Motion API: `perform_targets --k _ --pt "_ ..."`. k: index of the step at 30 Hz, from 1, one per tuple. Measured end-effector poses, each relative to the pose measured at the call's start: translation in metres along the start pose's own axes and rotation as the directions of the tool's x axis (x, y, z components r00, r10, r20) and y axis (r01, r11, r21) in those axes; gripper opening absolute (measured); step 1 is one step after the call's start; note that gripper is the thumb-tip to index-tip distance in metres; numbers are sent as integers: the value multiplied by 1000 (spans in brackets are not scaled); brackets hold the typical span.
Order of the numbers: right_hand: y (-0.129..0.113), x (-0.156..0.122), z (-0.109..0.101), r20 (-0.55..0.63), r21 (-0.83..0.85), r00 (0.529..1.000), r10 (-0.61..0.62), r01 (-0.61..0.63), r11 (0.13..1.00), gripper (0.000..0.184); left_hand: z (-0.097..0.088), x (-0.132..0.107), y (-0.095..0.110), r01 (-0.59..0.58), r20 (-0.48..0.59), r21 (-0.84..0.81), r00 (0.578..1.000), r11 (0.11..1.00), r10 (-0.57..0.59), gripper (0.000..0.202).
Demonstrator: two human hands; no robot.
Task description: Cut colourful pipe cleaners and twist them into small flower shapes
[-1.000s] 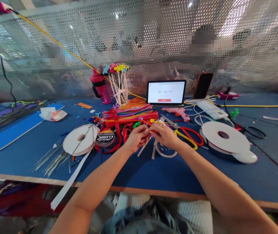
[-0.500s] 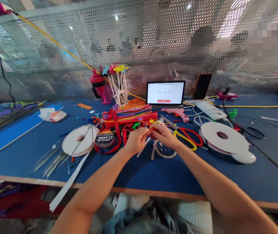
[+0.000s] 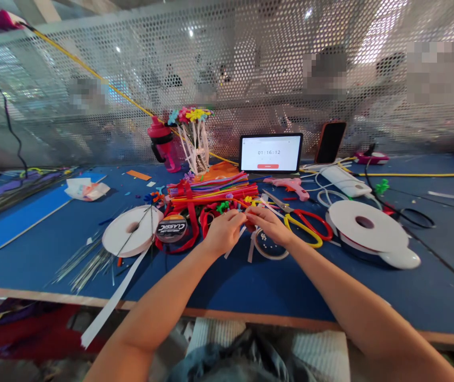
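My left hand (image 3: 223,232) and my right hand (image 3: 268,224) meet fingertip to fingertip above the middle of the table. Both are closed in a pinch on an orange pipe cleaner (image 3: 242,202), which shows just beyond the fingers; the rest is hidden by them. Directly behind lies a bundle of red, pink and purple pipe cleaners (image 3: 214,191). Below my right hand sits a round dish (image 3: 270,248) with small white bits in it. Scissors (image 3: 306,231) with red and yellow handles lie to the right of that hand.
White ribbon spools (image 3: 119,233) stand left and right (image 3: 370,225). Further back are a pink glue gun (image 3: 290,185), a tablet (image 3: 270,154) with a timer, a phone (image 3: 330,142), a pink bottle (image 3: 165,148) and pipe-cleaner flowers (image 3: 190,115). Thin wires (image 3: 91,265) lie front left.
My fingers have shifted slightly against each other, and less orange shows between them. The tablet's timer has advanced one second. Nothing else on the table has moved.
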State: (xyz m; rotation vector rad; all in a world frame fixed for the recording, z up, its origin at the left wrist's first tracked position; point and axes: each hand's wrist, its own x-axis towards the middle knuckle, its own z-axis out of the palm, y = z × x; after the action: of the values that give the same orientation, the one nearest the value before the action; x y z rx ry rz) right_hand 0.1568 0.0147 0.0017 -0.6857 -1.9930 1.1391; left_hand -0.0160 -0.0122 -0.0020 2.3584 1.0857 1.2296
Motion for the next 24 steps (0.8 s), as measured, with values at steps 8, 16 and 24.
perform_targets --k 8,16,24 --pt "-2 -3 -9 55 -615 936 -347 306 727 20 1 10 -9 578 416 -604 816 549 -402 26" --pt "4 0 -4 -38 -284 997 -70 57 957 30 1 5 -5 234 83 -282 972 931 -219 23" --pt "-1 1 0 -90 -281 984 -152 121 952 18 2 7 -2 422 184 -494 905 760 -383 26"
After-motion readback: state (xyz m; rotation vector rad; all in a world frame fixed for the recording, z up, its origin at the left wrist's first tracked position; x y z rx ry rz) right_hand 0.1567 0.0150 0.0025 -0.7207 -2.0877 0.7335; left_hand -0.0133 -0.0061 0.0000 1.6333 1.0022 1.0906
